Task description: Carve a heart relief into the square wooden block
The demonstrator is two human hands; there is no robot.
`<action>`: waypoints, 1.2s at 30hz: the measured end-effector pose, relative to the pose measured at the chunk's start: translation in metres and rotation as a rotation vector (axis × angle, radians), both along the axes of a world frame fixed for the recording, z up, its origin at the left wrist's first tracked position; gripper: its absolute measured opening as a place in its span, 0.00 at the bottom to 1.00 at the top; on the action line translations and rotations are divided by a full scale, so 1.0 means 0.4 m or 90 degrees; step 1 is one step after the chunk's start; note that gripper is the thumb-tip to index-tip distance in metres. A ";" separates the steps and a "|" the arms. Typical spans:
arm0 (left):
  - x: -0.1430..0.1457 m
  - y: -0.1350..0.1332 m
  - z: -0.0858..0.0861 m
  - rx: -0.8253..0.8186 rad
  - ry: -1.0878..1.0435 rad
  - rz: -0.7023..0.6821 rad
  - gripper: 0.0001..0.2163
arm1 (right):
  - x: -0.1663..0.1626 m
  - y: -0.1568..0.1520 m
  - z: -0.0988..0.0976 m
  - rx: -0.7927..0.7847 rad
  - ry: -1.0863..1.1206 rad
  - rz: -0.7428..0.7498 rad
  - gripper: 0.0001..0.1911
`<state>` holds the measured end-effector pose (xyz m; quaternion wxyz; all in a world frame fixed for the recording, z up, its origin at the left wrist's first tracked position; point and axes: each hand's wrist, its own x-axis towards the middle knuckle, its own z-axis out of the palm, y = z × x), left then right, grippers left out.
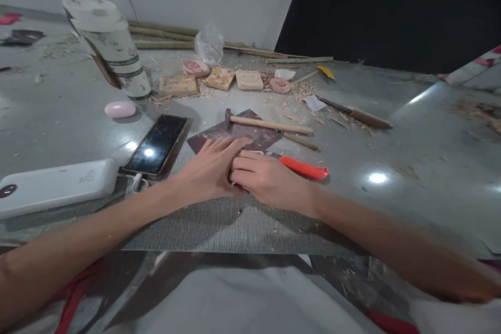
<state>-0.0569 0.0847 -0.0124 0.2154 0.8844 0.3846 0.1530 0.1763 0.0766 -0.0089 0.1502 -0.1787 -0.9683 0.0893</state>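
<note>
My left hand (213, 169) and my right hand (264, 175) meet over the near part of the table. The right fingers are curled into a closed grip, pressed against the left palm. The left hand bends around the same spot, its fingers pointing away from me. A thin pale edge shows between them, but what they hold is hidden. Just beyond lies a dark reddish-brown sheet (199, 141) with a small wooden-handled hammer (272, 124) across it. A wooden-handled tool (299, 141) rests below the hammer. An orange-red handled cutter (303, 167) lies right beside my right hand.
At left are a white power bank (58, 185), a phone (158, 143) cabled to it, a pink oval piece (120, 109) and a tall tumbler (113, 47). Several carved blocks (249, 80), bamboo sticks (168, 44) and shavings lie behind. A knife (356, 113) lies right.
</note>
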 end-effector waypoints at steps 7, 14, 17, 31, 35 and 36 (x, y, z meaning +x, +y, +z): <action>0.000 0.005 -0.010 0.005 0.005 0.007 0.43 | 0.001 0.005 0.004 -0.022 -0.002 0.012 0.18; -0.002 0.006 -0.019 0.007 -0.001 0.005 0.43 | -0.006 0.005 0.010 -0.029 -0.008 0.028 0.20; -0.001 0.006 -0.017 0.021 -0.005 0.001 0.42 | -0.007 0.004 0.009 -0.009 0.009 0.010 0.17; -0.004 0.003 -0.010 0.015 0.014 0.012 0.41 | -0.004 0.004 0.002 0.007 -0.005 0.019 0.20; -0.004 0.010 -0.016 0.029 0.007 0.012 0.42 | -0.003 0.002 0.004 0.038 0.002 0.000 0.19; -0.004 0.011 -0.016 0.027 0.009 0.012 0.42 | -0.002 0.002 0.004 0.034 -0.001 -0.006 0.18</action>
